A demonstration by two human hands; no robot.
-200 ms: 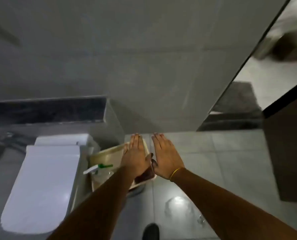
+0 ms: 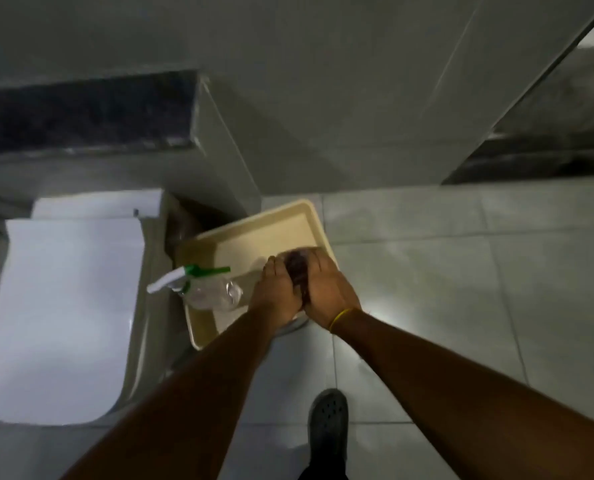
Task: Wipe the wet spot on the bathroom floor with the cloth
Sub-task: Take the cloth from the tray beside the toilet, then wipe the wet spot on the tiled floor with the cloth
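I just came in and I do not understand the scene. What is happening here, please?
A person stands in a bathroom, next to a closed toilet. The left hand and the right hand are together over a beige tray, closed around a dark cloth. A spray bottle lies in the tray beside them. The cloth has not reached the floor yet, so the wiping has not begun.

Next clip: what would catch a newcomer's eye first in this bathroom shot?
Both hands, left hand and right hand, close around a dark cloth over the beige tray at centre. A clear spray bottle with a green trigger lies in the tray, beside the white toilet on the left.
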